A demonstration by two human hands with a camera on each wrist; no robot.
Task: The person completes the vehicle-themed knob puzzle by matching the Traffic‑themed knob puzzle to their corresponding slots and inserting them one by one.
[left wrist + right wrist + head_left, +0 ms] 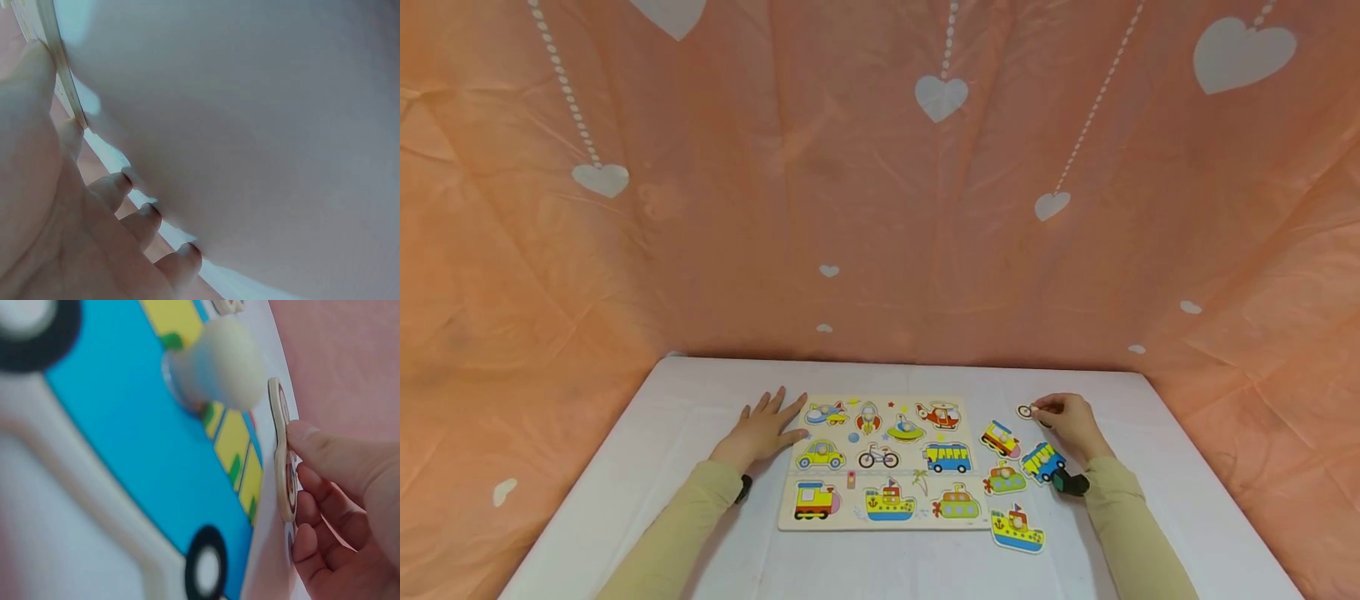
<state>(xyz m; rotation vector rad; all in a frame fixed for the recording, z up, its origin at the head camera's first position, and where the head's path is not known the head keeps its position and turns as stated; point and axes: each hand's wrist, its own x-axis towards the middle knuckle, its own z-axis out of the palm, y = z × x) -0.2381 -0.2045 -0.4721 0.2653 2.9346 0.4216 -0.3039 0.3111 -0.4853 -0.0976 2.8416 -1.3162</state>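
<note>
My left hand (pixel 760 432) lies with fingers spread at the left side of a wooden vehicle puzzle board (pixel 792 492). Its thumb and index fingertip touch the board edge, also seen in the left wrist view. Beyond the loose pieces on the right, my right hand (pixel 1071 421) pinches a bicycle puzzle piece (pixel 282 481) between thumb and fingers, close over the table. In the right wrist view the piece is on edge to the camera. A bus piece (pixel 1039 457) with a knob lies just in front of that hand.
Loose on the white table (pixel 715 542) are a train piece (pixel 1000 439), a submarine piece (pixel 1009 479) and a ship piece (pixel 1018 535), which overlaps the board's corner. Knobbed pieces such as the car (pixel 820 455) sit in the board. A pink curtain (pixel 880 208) hangs behind.
</note>
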